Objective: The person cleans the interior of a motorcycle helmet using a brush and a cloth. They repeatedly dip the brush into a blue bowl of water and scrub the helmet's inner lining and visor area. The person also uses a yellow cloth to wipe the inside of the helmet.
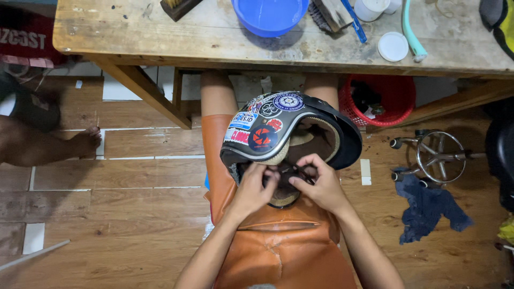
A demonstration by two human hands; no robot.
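A black helmet [278,126] covered in coloured stickers rests upside-tilted on my lap, over an orange leather apron [278,251]. Its open side with tan padding faces me. My left hand [256,184] and my right hand [316,182] meet at the helmet's near rim, fingers pinching a dark strap or buckle [286,174] between them. What exactly the fingers grip is partly hidden by the hands.
A worn wooden workbench [214,37] spans the top, bearing a blue bowl [269,15], brushes, a white lid [393,46] and a teal tool. A red basket [385,99] sits under it. A chair base [436,156] and dark rag [428,208] lie right. Another person's foot [80,142] is left.
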